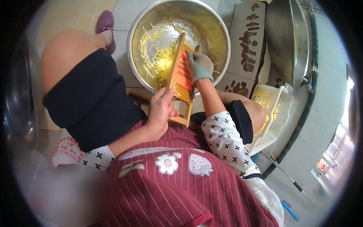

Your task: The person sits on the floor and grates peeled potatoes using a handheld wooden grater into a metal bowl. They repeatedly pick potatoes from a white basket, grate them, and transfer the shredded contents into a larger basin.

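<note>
A wooden-framed grater (181, 73) with an orange-red grating plate leans from my lap into a large round metal basin (131, 54). Bare, my left hand (162, 109) grips the near part of its left rail. My right hand (200, 66), in a grey-green glove, lies over the grating plate with its fingers bent; whether a piece of food is under it is hidden. Pale yellow shreds (163, 61), which look like potato, are heaped and scattered in the basin. A few shreds also lie on the lower part of the grater.
Right of my leg stands a white plastic basket (279, 119) with yellow pieces in it. A large metal pan (279, 37) stands upright at the upper right, near a black hose (305, 113). A long metal-handled tool (286, 174) lies lower right. Wet marks spot the tiled floor.
</note>
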`<state>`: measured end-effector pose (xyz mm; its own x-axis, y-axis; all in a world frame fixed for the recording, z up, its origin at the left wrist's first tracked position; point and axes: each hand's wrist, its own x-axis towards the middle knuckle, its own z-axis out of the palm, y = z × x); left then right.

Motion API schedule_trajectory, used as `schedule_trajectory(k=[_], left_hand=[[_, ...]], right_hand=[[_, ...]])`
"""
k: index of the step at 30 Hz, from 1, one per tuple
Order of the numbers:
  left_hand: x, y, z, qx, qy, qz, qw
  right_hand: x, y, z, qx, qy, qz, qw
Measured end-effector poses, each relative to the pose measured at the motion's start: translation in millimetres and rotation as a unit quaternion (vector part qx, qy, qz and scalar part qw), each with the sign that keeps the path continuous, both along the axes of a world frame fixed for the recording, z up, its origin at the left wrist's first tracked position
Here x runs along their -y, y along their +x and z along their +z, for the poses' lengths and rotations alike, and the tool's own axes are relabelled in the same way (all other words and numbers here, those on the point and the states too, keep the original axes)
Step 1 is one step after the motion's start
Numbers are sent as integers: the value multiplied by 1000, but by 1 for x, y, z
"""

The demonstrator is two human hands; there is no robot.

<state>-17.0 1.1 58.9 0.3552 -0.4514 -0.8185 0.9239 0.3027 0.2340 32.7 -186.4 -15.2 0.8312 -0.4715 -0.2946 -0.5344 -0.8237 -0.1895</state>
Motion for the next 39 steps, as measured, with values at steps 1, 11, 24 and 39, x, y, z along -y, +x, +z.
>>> schedule_trajectory(k=[1,11,24,39], left_hand=[[-1,1,-1,6,0,8,1000],[-1,-3,-4,13,1,-9,1000],[-1,-2,-1,18,9,-28,999],[0,-3,-2,11,12,-29,999]], right_hand=[[-8,-7,9,-15,-5,16,1000],[8,21,-19,-106,-101,6,989],[-4,1,-12,44,-61,32,997],[-14,-4,1,-89,-69,34,993]])
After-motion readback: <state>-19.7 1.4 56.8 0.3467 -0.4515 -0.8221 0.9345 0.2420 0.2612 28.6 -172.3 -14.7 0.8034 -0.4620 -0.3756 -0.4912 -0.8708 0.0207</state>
